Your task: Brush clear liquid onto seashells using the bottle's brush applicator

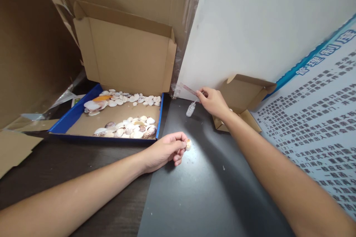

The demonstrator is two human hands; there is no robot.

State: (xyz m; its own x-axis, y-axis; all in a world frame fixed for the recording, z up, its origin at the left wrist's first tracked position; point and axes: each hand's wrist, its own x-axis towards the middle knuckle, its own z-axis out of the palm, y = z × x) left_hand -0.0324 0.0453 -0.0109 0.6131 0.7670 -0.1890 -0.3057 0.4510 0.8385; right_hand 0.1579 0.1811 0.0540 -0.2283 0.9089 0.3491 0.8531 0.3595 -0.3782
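1. My left hand (pixel 164 152) is over the near side of the grey mat (pixel 178 200), thumb and fingers pinched on a small shell (pixel 188 144), pale with orange-brown marks, which sticks out past my fingertips.
2. My right hand (pixel 214 102) is farther forward and to the right, well apart from the left, its fingertips closed on a thin stick (pixel 195 101) that slants down to the small bottle (pixel 190 110) on the mat. I cannot tell whether the stick's end sits inside the bottle.
3. A pale strip (pixel 188 89) shows beside those same fingertips, pointing up and left; I cannot tell whether I hold it too or it lies behind.
4. To my left, on the dark tabletop (pixel 111 192), stands the blue-sided tray (pixel 93 120) with a cardboard floor. One row of white shells (pixel 119 101) lies along its far side, with an orange shell (pixel 102 98) at the left; a heap of mixed shells (pixel 133 127), some brown and patterned, lies along its near side.
5. A large cardboard flap (pixel 128 53) stands upright behind the tray.
6. Past my right hand is a small open carton (pixel 251 121), partly hidden by my forearm, and beside it a printed sheet (pixel 311 111) with dark lettering.
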